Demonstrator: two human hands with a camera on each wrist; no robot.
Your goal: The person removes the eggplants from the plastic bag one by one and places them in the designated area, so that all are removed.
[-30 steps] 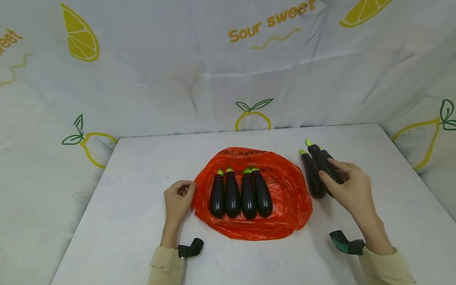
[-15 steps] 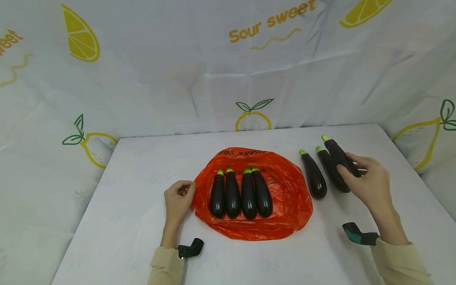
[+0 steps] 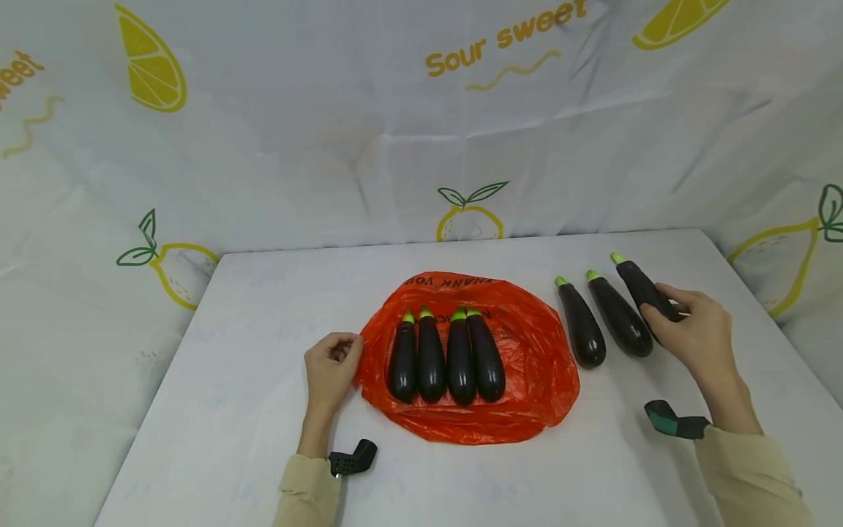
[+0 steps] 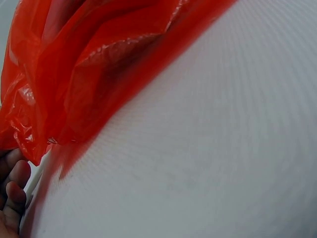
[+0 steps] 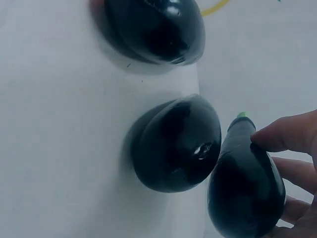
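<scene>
My right hand (image 3: pixel 698 333) grips a dark purple eggplant (image 3: pixel 642 285) with a green stem, thumb on one side and fingers on the other. The right wrist view shows that eggplant (image 5: pixel 245 191) beside a second eggplant (image 5: pixel 176 144). On the table to its left lie two more eggplants, the nearer one (image 3: pixel 620 316) and the farther one (image 3: pixel 582 326). My left hand (image 3: pixel 331 369) pinches the left edge of a red plastic bag (image 3: pixel 540 366), which lies spread flat. In the left wrist view, curled fingers (image 4: pixel 17 173) meet the bag's lower corner.
Several eggplants (image 3: pixel 431 359) lie side by side on the bag, stems pointing away from me. The white table (image 3: pixel 250 380) ends at a back edge against a lemon-printed cloth (image 3: pixel 296 132). Each wrist carries a small black device (image 3: pixel 352 457).
My right hand has carried its eggplant to the right, away from over the other two, and lowered it beside them. The left hand and the bag stay in place.
</scene>
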